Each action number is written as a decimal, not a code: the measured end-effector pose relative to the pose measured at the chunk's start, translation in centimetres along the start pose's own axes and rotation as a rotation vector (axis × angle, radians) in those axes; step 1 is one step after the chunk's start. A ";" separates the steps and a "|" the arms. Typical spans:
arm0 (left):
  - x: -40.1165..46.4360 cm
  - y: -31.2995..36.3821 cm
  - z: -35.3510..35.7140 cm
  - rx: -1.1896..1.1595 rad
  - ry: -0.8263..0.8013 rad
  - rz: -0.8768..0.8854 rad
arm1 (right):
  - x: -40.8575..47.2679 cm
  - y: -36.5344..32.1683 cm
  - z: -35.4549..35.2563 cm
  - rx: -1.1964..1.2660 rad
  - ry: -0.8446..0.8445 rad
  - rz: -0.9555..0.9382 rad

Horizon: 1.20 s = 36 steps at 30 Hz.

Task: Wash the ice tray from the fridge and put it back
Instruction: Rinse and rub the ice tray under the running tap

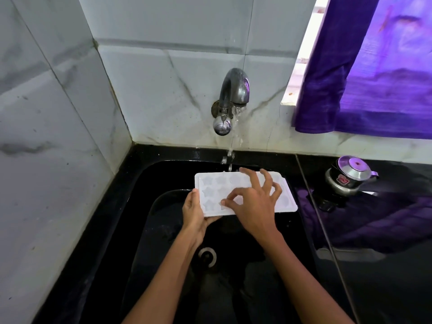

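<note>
Filling most of the view below both hands: black sink [145,206], drain ring [207,256] under and between the forearms. Grey marble-pattern tile wall [58,113] wraps far side and the left hand's outer side. Purple curtain [364,78] hangs up and out past the right hand, over a bright window. Black countertop [374,230] runs along the right hand's outer side, reflecting the curtain.

Metal tap [231,99] on the wall beyond both hands, water running; stream lands at the far edge of the ice tray [210,195].

White ice tray is held level over the sink basin, star-shaped cavities facing up. Left hand [194,213] clamps the tray's left short end, thumb on the top rim, fingers curled underneath. Right hand [253,202] lies on top of the tray mid-span, fingers spread, thumb and index tips close together on the cavities; can't tell whether it pinches anything.

Small steel lidded pot [349,177] sits on the counter, well outboard of the right hand.
</note>
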<state>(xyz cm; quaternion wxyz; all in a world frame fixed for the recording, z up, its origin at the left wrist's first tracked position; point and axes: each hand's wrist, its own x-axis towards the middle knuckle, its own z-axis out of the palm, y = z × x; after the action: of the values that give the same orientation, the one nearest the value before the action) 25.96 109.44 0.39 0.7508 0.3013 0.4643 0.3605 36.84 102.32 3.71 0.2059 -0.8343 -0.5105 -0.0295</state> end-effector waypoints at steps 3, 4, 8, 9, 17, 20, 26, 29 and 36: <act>0.4 0.3 0.0 -0.024 0.017 0.005 | -0.8 0.3 0.7 0.006 -0.195 -0.091; 0.6 0.3 0.0 -0.027 0.025 0.005 | -1.0 0.4 0.8 -0.019 -0.234 -0.112; 1.1 0.0 -0.1 -0.024 0.039 -0.010 | -0.8 0.3 0.9 -0.064 -0.219 -0.133; 1.1 -0.1 -0.1 -0.025 0.039 -0.012 | -0.6 0.3 0.8 -0.068 -0.209 -0.132; 2.0 -0.3 -0.3 0.005 0.021 0.019 | 0.6 0.0 0.5 -0.045 -0.175 -0.073; 2.1 -0.5 -0.6 0.006 0.014 0.017 | 0.9 0.1 0.7 -0.064 -0.338 -0.100; 2.1 -0.8 -1.0 0.011 -0.007 0.031 | 1.3 -0.7 0.0 -0.089 -0.333 -0.082; 1.9 -0.9 -1.1 -0.009 -0.008 0.030 | 1.3 -0.7 -0.2 -0.095 -0.393 -0.084; 1.2 -0.6 -0.9 -0.009 -0.002 0.022 | 1.2 -0.8 -0.5 -0.095 -0.324 -0.109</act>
<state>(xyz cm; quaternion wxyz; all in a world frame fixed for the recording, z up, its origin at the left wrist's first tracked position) 25.71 110.19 -1.00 0.7485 0.3036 0.4585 0.3706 36.75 103.44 4.68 0.0796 -0.8081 -0.5794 0.0703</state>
